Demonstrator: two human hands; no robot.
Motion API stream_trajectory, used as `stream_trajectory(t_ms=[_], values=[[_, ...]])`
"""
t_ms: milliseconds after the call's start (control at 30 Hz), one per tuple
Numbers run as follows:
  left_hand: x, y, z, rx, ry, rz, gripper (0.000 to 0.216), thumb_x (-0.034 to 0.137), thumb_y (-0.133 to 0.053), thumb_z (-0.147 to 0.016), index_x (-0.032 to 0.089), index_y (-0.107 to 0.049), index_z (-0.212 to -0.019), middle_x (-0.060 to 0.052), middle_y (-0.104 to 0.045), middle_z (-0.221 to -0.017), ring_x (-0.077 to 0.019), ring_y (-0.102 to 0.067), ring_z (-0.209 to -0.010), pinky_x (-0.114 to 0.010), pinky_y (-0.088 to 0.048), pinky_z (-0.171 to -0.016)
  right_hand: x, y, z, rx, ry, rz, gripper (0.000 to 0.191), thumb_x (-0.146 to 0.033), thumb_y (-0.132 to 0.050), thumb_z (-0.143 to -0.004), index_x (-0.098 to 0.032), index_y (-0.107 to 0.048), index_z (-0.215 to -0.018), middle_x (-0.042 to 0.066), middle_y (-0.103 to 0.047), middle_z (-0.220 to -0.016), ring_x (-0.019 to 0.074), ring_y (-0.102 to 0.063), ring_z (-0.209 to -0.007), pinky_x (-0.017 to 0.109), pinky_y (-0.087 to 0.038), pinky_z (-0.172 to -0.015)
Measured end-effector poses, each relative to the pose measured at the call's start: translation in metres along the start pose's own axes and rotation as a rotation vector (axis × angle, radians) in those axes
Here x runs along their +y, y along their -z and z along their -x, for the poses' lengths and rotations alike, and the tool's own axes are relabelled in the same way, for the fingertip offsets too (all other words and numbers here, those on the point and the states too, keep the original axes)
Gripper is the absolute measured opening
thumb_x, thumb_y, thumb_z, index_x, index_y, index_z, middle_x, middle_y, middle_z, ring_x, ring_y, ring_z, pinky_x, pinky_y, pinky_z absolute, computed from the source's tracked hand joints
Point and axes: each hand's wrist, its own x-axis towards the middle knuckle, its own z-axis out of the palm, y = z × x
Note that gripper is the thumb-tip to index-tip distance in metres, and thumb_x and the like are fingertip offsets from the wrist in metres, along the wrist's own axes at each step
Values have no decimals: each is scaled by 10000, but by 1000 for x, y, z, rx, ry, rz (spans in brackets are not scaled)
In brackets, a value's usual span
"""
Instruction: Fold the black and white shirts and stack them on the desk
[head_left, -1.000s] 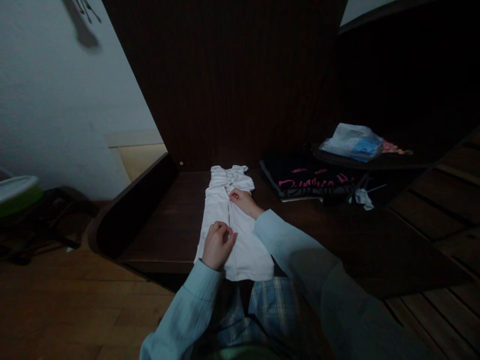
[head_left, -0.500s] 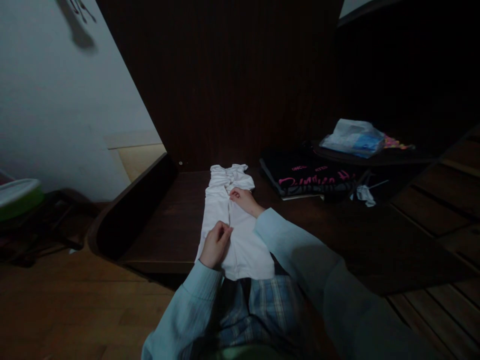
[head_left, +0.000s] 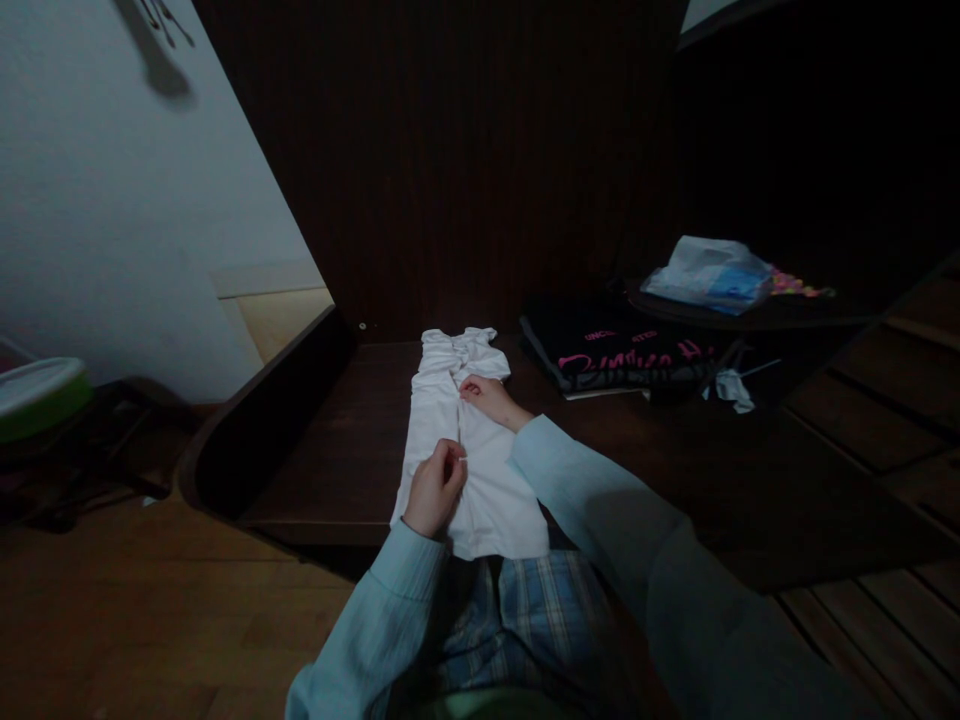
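A white garment (head_left: 495, 500), gathered at its top end, is spread on the dark wooden bench. My left hand (head_left: 437, 485) is closed in a pinch over its middle, with a small white bit of cloth showing at the fingertips. Farther up, my right hand (head_left: 491, 398) pinches the garment along the same lengthwise fold, just below the gathered part. Parts of the cloth lie hidden under both hands. The lower hem reaches the bench's front edge, above my plaid-covered lap.
Black folded clothing (head_left: 615, 350) with pink lettering lies right of the garment. Behind it sits a plastic package (head_left: 709, 275) in white and blue. The bench (head_left: 330, 440) has a raised side (head_left: 262, 410) at left. A green-and-white container (head_left: 45, 395) stands far left.
My left hand has lifted very slightly, and a small white bit of cloth now shows at its fingertips. My right hand stays in place on the garment.
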Motion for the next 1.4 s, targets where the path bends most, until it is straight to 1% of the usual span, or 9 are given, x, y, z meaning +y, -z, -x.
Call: stream_trajectory(t_ms=[133, 267, 433, 867, 967, 1067, 1200, 1300, 1400], values=[[1, 0, -1, -6, -60, -43, 70, 160, -410, -747, 197, -470, -746, 19, -529, -714, -112, -494, -646, -217, -372, -623, -1, 0, 1, 0, 5, -13, 33, -143, -543, -661, -171, -560, -665, -51, -549, -613, 102, -516, -621, 226, -410, -626], [-3, -1, -1, 46, -41, -3, 35, 191, -472, -731, 187, -483, -763, 31, -470, -661, -106, -460, -597, -214, -365, -577, -3, 1, 2, -1, -1, -5, 47, -128, -538, -663, -168, -563, -662, -49, -553, -612, 101, -521, -617, 224, -410, -626], [-3, -2, 0, 85, -71, 1, 169, 176, -581, -628, 188, -435, -712, 35, -438, -690, -102, -436, -613, -212, -366, -577, -4, 1, 2, -2, 8, 26, 70, -115, -535, -664, -170, -578, -664, -44, -565, -608, 104, -529, -617, 218, -411, -614], [2, 0, 3, 59, -110, -1, 110, 105, -463, -681, 183, -480, -756, 6, -515, -716, -113, -507, -650, -225, -420, -611, 1, -1, 2, 17, 13, 77, 111, -74, -540, -635, -164, -597, -665, -38, -566, -589, 104, -533, -584, 210, -414, -570], [0, 0, 1, 37, -209, -26, 204, 77, -439, -697, 178, -540, -843, -46, -589, -873, -152, -552, -833, -288, -449, -751, -2, -2, 2, 10, 14, 90, 124, -60, -536, -632, -164, -592, -669, -45, -556, -579, 97, -531, -572, 205, -417, -564], [-5, -2, -1, -31, -316, -101, 364, 25, -392, -705, 193, -583, -965, -70, -589, -1107, -183, -496, -1073, -381, -382, -935, -17, 2, 6, -25, 25, 102, 144, -49, -522, -637, -163, -597, -683, -33, -585, -621, 98, -545, -592, 215, -434, -590], [-10, -7, -3, -56, -331, -225, 366, 72, -395, -778, 196, -579, -1068, -70, -584, -1167, -202, -475, -1124, -431, -366, -971, -53, 26, 41, -40, 115, 73, 148, -96, -541, -672, -166, -624, -771, 17, -648, -787, 129, -598, -740, 254, -464, -708], [-10, -9, -3, -41, -330, -286, 308, 164, -405, -836, 182, -576, -1092, -82, -580, -1180, -217, -469, -1136, -447, -371, -968, -75, 47, 99, 28, 130, 81, 130, -201, -574, -719, -197, -631, -835, 26, -658, -860, 150, -609, -808, 268, -475, -746], [-9, -10, -3, -38, -330, -327, 296, 182, -429, -838, 174, -577, -1094, -80, -572, -1193, -219, -467, -1141, -437, -376, -970, -79, 54, 168, 168, -1, 123, 149, -288, -513, -797, -195, -625, -830, 42, -663, -840, 161, -624, -792, 268, -495, -710]])
